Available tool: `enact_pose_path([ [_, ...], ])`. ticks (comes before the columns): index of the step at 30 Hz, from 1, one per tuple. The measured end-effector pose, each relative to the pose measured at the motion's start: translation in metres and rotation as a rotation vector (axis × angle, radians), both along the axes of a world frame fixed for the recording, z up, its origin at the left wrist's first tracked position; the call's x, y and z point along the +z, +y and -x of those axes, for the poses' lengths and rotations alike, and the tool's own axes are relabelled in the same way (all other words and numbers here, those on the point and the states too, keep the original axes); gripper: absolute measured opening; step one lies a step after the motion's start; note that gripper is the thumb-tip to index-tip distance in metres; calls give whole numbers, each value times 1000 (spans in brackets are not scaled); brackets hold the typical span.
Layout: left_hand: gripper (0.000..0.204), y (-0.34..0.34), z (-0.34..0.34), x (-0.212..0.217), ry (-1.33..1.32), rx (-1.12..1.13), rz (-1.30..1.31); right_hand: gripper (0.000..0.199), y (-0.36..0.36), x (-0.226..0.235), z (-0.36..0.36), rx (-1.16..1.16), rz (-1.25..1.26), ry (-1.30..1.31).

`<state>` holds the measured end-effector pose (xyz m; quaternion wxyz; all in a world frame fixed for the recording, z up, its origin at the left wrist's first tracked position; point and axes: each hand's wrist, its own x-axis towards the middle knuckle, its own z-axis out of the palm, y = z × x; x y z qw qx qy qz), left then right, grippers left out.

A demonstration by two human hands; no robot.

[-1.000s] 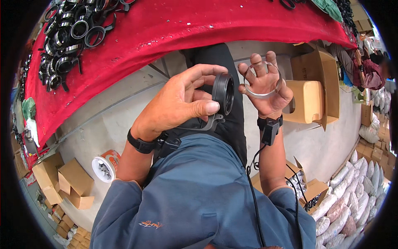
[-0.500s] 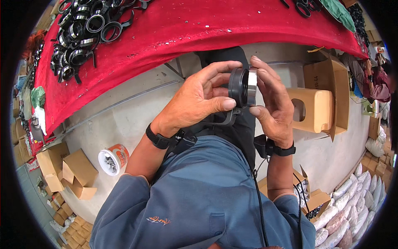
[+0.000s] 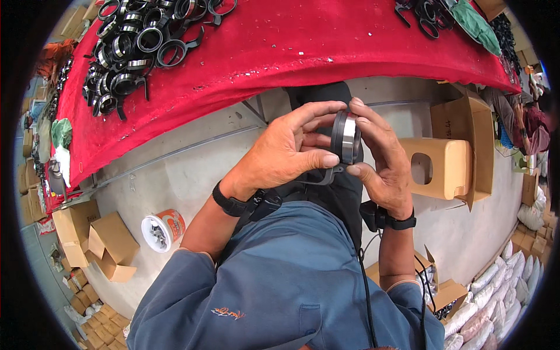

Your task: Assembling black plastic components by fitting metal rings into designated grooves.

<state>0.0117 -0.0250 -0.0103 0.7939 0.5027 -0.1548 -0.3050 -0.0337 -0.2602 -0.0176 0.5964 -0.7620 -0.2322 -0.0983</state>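
My left hand (image 3: 280, 146) grips a black plastic ring (image 3: 338, 133) between its thumb and fingers, with the ring stood on edge. A curved black arm (image 3: 322, 178) sticks out from the ring's lower side. Against its right face sits a shiny metal ring (image 3: 349, 140), held by the fingertips and thumb of my right hand (image 3: 385, 166). The two rings touch and line up; how deep one is seated in the other cannot be seen. Both hands are above my lap, in front of the table edge.
A red-covered table (image 3: 245, 52) bears a pile of black and metal rings (image 3: 131, 52) at the far left and more black parts (image 3: 426, 17) at the far right. Cardboard boxes (image 3: 114, 245) and a white bucket (image 3: 158, 232) are at left; a tan stool (image 3: 455, 169) stands right.
The gap between the metal ring and the black ring has closed, and the two now press together. The rings have turned slightly. The table appears shifted a little right and down in view.
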Motion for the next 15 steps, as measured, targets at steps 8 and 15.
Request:
enact_pose_path([
  [8,87,-2,-5,-12,-91,-15,-56,62,3,-3,1,-40,15,7],
  [15,67,-14,-6,14,-318,15,-449,67,5,4,2,-176,246,-156],
])
